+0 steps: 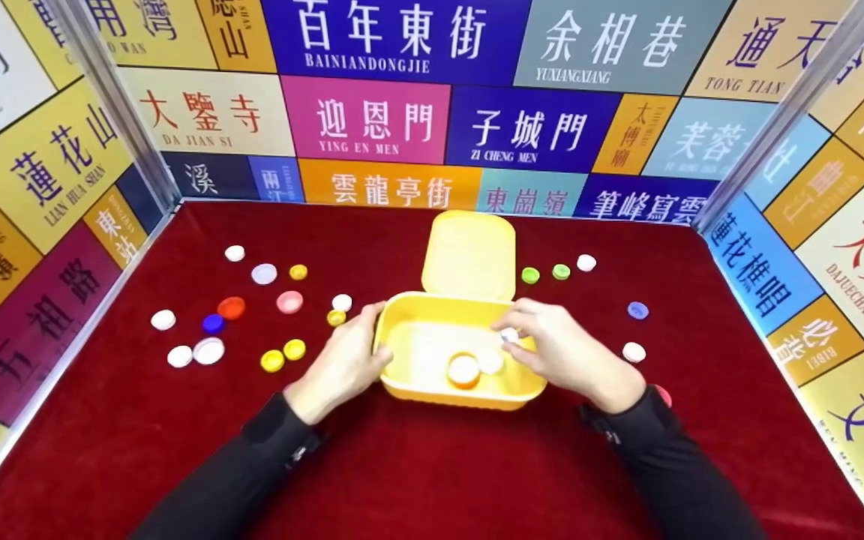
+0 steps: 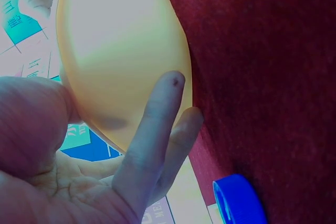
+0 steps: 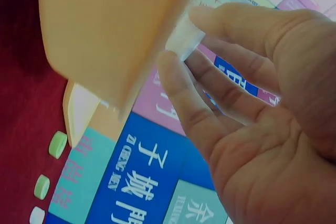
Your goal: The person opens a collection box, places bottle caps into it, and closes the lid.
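Observation:
A yellow box sits on the red cloth with its lid folded back behind it. My left hand grips the box's left end, thumb at the rim and fingers along the outer wall, as the left wrist view shows. My right hand pinches a white cap between thumb and fingertips, over the right side of the box. Inside the box lie an orange-rimmed cap and a white cap beside it.
Left of the box are scattered caps, among them a red one, a blue one and a pink one. On the right are green, white and blue-violet caps. Sign-covered panels stand around the cloth.

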`<state>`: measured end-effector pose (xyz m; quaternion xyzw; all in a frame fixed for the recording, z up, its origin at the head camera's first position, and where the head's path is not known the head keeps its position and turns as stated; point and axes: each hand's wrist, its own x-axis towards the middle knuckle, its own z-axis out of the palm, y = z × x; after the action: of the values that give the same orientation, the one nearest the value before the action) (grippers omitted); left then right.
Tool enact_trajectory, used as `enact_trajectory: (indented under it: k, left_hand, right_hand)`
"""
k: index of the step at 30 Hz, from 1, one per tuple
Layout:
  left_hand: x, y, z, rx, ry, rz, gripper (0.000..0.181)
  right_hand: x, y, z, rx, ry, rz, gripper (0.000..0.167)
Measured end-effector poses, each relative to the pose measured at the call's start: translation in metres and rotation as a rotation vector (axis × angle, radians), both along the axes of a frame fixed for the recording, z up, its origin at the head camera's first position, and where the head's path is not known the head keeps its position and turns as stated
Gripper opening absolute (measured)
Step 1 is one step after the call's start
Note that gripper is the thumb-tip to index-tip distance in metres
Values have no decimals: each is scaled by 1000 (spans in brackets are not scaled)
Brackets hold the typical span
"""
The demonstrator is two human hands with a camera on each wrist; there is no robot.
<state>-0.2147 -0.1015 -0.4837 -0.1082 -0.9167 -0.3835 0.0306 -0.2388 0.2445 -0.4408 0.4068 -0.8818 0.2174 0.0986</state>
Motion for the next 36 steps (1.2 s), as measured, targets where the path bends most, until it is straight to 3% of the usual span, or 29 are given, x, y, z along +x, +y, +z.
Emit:
enact_trajectory:
  k: [9,15,28,36]
  left_hand:
    - [0,0,1,1,23,-14,65]
    - [0,-1,0,1,22,-9,65]
    - [0,0,0,3,7,-8,65]
    - [-1,0,-1,8,18,-9,64]
  right_hand:
    - [7,-6,-2,114,-156,17,23]
    - [8,-6,-3,147,-213,25,26]
    - [8,-6,1,163,-189,6,27]
    - [7,-3,4,118,-134,7,26]
